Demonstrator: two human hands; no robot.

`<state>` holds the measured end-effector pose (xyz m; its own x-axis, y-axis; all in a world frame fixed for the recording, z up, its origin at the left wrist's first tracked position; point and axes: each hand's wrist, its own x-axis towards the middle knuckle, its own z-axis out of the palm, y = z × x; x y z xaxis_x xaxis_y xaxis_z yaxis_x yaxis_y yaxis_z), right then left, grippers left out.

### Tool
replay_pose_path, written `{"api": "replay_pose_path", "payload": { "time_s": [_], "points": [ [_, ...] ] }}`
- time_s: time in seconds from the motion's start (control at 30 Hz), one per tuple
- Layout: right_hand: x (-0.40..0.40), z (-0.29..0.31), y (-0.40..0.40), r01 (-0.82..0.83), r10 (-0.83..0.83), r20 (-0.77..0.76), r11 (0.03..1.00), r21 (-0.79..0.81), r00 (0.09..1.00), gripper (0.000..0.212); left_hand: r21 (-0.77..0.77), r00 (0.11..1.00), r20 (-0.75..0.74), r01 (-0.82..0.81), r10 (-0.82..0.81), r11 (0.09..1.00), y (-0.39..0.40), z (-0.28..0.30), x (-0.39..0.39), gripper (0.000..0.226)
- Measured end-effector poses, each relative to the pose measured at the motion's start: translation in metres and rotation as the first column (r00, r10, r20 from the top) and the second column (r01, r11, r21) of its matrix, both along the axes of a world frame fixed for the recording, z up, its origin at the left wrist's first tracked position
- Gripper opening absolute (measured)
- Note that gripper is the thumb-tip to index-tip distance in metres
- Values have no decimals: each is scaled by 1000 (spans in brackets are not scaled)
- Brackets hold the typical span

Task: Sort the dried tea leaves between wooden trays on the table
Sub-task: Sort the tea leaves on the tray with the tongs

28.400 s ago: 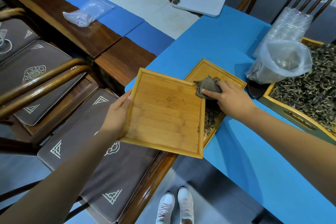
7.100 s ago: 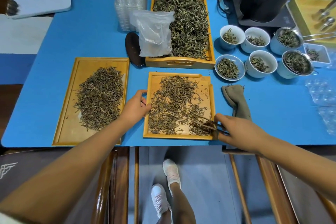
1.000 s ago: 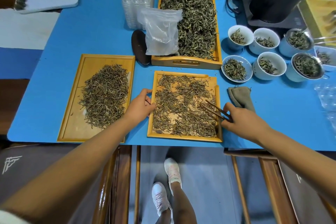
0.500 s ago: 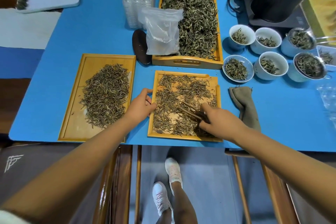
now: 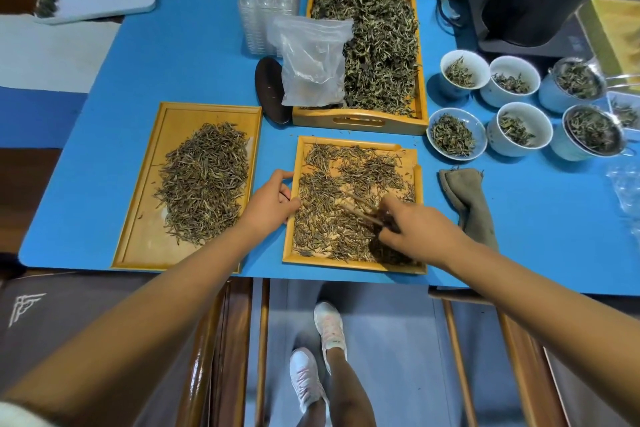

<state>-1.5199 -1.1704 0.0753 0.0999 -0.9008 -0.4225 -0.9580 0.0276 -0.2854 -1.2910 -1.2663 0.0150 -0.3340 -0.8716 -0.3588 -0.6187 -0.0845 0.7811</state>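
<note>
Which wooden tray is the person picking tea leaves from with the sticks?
The middle tray, nearest the table edge. The left hand grips its side and the right hand holds tweezers over it; nobody touches the other two.

Blue table (image 5: 180, 55), wooden chairs (image 5: 221, 340), grey floor (image 5: 391, 357)

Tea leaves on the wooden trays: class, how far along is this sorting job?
Partly done. The left tray already holds a heap of leaves. In hand: the right hand works wooden tongs in the middle tray, which the left hand steadies. Left: leaves cover most of that tray.
</note>
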Motion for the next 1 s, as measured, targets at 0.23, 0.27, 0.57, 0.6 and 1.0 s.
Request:
{"api": "replay_pose_path", "payload": {
  "time_s": [0.23,0.27,0.57,0.6,1.0],
  "points": [
    [-22,-1,-21,191,-192,-52,981,-37,980,33,-7,1000,-10,1,-1,1000,0,-1,1,45],
    [-21,-3,-21,179,-179,-52,984,-6,983,34,-5,1000,-13,1,-1,1000,0,-2,1,45],
    [-8,-12,-32,192,-192,-9,981,-13,981,34,7,999,-36,-5,5,1000,0,-2,1,46],
    [-8,-12,-34,197,-197,-19,980,-13,980,36,7,999,-36,-6,6,1000,0,-2,1,46],
    [-27,-12,-32,329,-331,-15,942,-67,944,36,6,999,-47,-7,8,1000,-1,-3,2,44]
  ]
}}
